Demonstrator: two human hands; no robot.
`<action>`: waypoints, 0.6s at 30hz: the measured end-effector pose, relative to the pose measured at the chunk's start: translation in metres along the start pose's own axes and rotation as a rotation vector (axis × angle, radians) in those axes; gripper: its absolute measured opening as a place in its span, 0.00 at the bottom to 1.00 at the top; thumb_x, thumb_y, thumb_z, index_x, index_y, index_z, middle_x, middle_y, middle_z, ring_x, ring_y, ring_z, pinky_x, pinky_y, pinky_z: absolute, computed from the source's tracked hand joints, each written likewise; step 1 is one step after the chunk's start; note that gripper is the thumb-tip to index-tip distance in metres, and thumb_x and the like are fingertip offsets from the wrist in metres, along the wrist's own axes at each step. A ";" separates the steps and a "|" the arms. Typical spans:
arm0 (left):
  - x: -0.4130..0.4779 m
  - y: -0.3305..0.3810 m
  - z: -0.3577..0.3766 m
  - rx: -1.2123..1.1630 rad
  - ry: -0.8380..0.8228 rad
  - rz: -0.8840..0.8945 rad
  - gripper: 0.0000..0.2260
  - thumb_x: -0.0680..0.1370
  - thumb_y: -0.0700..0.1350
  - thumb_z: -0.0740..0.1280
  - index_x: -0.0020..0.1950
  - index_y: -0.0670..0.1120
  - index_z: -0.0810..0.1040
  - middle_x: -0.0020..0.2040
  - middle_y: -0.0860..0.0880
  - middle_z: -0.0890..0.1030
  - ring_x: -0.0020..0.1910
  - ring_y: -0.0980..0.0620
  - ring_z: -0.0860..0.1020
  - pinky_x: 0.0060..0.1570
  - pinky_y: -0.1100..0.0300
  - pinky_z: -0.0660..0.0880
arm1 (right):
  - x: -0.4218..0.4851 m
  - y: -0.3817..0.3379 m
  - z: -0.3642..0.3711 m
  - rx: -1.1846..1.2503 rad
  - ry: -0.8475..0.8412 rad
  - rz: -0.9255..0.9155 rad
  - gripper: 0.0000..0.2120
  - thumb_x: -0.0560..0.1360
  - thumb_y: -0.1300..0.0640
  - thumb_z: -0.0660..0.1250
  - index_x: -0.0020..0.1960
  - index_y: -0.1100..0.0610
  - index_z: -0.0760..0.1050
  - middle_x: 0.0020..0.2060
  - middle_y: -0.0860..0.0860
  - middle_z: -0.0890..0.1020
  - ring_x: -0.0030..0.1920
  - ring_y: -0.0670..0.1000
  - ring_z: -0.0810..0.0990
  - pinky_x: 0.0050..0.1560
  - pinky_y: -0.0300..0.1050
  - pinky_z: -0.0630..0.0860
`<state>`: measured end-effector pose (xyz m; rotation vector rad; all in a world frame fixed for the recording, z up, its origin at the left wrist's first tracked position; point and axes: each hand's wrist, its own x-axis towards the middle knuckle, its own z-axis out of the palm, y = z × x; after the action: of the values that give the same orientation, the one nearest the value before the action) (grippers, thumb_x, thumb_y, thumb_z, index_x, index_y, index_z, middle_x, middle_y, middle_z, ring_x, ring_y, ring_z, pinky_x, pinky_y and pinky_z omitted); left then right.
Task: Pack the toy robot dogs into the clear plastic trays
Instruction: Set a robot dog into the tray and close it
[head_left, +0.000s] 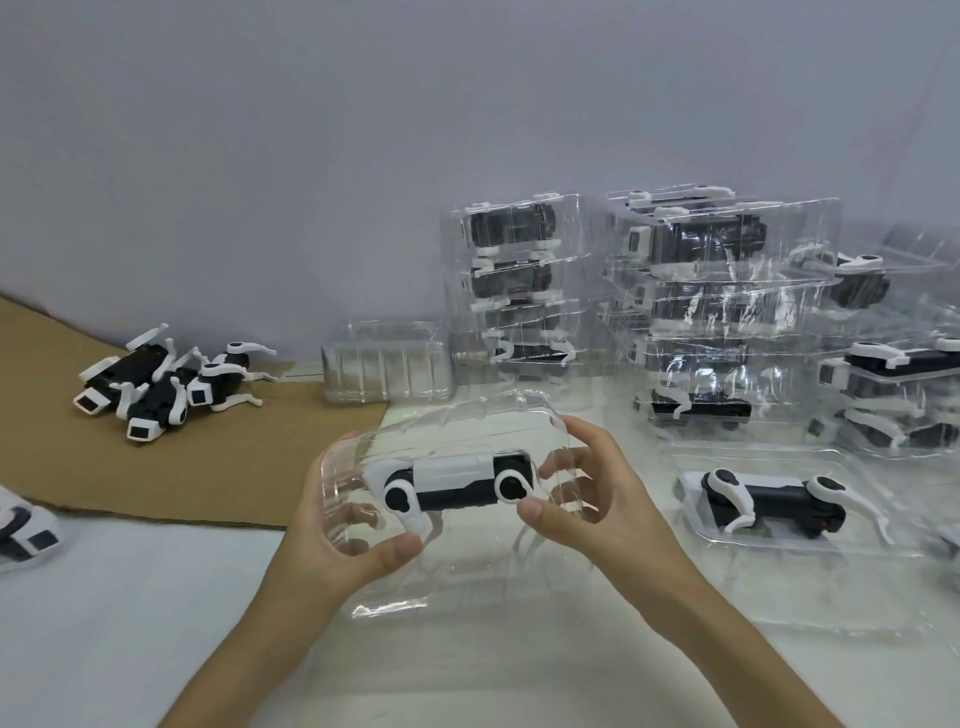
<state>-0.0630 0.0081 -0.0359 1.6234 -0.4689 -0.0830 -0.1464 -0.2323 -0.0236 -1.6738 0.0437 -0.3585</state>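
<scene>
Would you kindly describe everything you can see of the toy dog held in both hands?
The dog is glossy black-and-white plastic: a boxy body with a white top panel, two round white leg joints with black centres, and thin white legs pointing down. It lies lengthwise inside a clear tray, held above the table by the left hand at one end and the right hand at the other.

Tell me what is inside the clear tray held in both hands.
One black-and-white toy robot dog sits side-on inside the clear tray, gripped at its ends by the left hand and right hand. The dog's far side is hidden by its body.
</scene>
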 end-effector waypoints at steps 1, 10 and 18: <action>0.000 -0.001 0.000 0.005 0.005 0.001 0.46 0.50 0.64 0.82 0.65 0.73 0.70 0.54 0.64 0.79 0.50 0.57 0.80 0.49 0.61 0.77 | 0.000 0.000 0.001 -0.019 0.023 -0.003 0.38 0.58 0.37 0.79 0.66 0.33 0.69 0.50 0.41 0.78 0.43 0.42 0.77 0.48 0.41 0.78; -0.001 -0.001 0.004 -0.042 0.039 -0.075 0.38 0.55 0.58 0.81 0.64 0.68 0.73 0.56 0.62 0.81 0.53 0.63 0.81 0.45 0.67 0.78 | -0.001 0.005 0.003 -0.101 0.145 0.116 0.40 0.56 0.32 0.79 0.65 0.34 0.68 0.52 0.42 0.77 0.42 0.41 0.78 0.42 0.39 0.76; 0.006 -0.005 -0.012 -0.541 0.127 -0.346 0.26 0.69 0.44 0.72 0.68 0.49 0.77 0.63 0.46 0.82 0.62 0.46 0.80 0.60 0.48 0.75 | 0.002 0.013 0.002 -0.125 0.122 0.305 0.27 0.75 0.39 0.68 0.71 0.40 0.66 0.66 0.41 0.74 0.61 0.45 0.79 0.61 0.47 0.75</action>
<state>-0.0523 0.0171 -0.0380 1.1509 -0.0496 -0.3353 -0.1415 -0.2332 -0.0362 -1.7346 0.4151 -0.2295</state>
